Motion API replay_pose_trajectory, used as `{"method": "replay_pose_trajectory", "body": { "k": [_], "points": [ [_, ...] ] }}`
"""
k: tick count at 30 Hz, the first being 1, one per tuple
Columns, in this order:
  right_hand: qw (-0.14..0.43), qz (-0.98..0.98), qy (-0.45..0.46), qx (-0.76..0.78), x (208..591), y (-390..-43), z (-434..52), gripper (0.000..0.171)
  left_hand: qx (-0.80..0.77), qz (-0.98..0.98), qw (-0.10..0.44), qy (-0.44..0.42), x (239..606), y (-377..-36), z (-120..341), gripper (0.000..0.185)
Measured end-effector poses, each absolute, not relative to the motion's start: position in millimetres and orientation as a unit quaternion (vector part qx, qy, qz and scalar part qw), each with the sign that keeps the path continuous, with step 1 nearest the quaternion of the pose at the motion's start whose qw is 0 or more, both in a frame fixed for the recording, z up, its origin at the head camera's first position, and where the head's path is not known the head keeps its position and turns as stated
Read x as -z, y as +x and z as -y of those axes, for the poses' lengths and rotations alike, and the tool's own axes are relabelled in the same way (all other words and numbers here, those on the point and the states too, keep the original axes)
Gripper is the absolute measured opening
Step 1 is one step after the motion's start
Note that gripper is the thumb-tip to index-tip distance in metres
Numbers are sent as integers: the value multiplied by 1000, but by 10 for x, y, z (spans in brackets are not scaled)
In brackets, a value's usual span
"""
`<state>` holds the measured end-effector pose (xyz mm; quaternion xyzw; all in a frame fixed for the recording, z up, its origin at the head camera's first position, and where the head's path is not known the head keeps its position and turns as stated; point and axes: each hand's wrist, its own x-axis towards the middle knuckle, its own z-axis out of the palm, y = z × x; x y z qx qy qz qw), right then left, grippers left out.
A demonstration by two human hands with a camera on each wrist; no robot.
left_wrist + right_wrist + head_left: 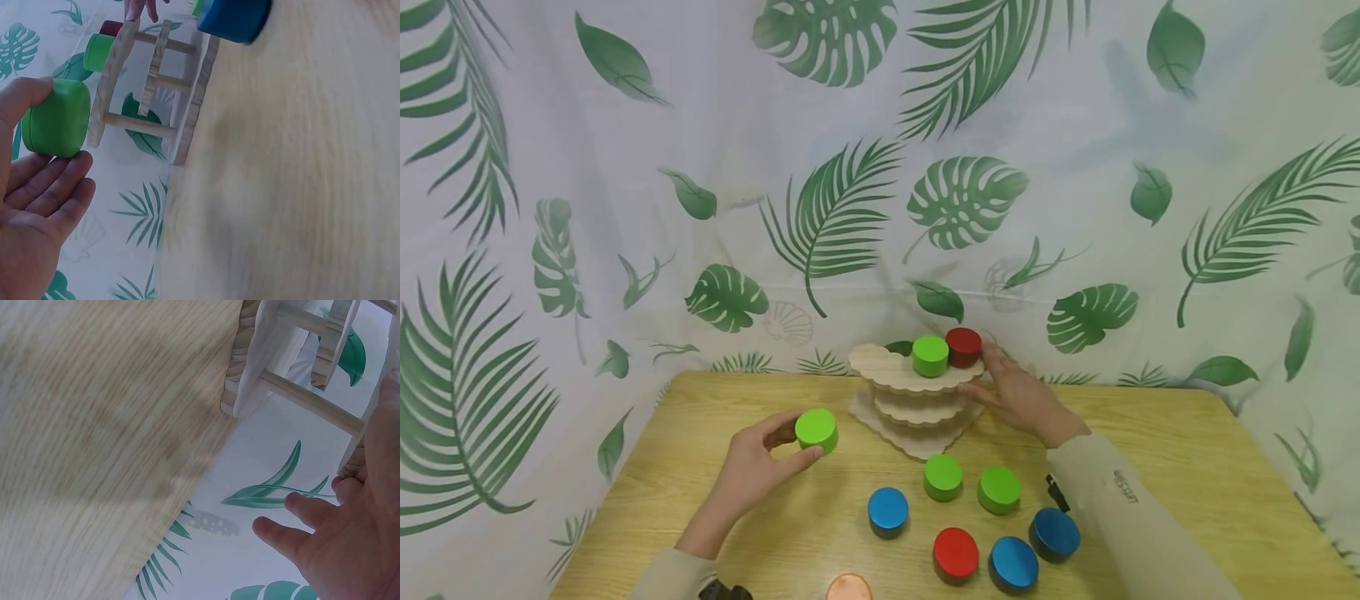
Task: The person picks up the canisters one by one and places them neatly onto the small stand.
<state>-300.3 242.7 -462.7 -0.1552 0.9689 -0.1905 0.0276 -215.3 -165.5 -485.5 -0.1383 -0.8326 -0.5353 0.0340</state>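
In the head view my left hand (760,462) pinches a bright green round block (816,429) between thumb and fingers, above the table left of a wooden tiered stand (917,408). The left wrist view has this green block (59,119) between the thumb and the fingertips. My right hand (1022,396) grips the right end of the stand's scalloped top tier. On that tier a green block (930,357) and a dark red block (964,347) sit side by side, the red one nearest my right fingers. Dowels (312,403) join the tiers in the right wrist view.
Several round blocks stand on the wooden table (1150,467) before the stand: green (942,477), green (999,489), blue (888,512), blue (1055,533), blue (1013,564), red (956,555). An orange one (849,587) is at the bottom edge. A leaf-patterned cloth (850,208) hangs behind.
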Motion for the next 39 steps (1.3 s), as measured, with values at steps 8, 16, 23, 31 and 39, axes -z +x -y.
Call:
{"method": "replay_pose_trajectory", "body": {
  "k": [8, 16, 23, 31, 39],
  "points": [
    [27, -970, -150, 188, 4649, -3005, -2431, 97, 537, 829, 45, -152, 4734, -2365, 1370, 54],
    [25, -971, -151, 185, 4664, -3003, -2442, 97, 538, 826, 68, -156, 4651, -2582, 1145, 56],
    [23, -970, -154, 188, 4662, -3007, -2439, 97, 533, 828, 74, -161, 4567, -2735, 977, 56],
    [20, -968, -161, 192, 4666, -3028, -2446, 97, 525, 826, 81, -188, 4531, -2901, 834, 52],
    [17, -967, -162, 194, 4698, -3019, -2461, 97, 516, 834, 73, -183, 4511, -2964, 706, 53]
  ]
}}
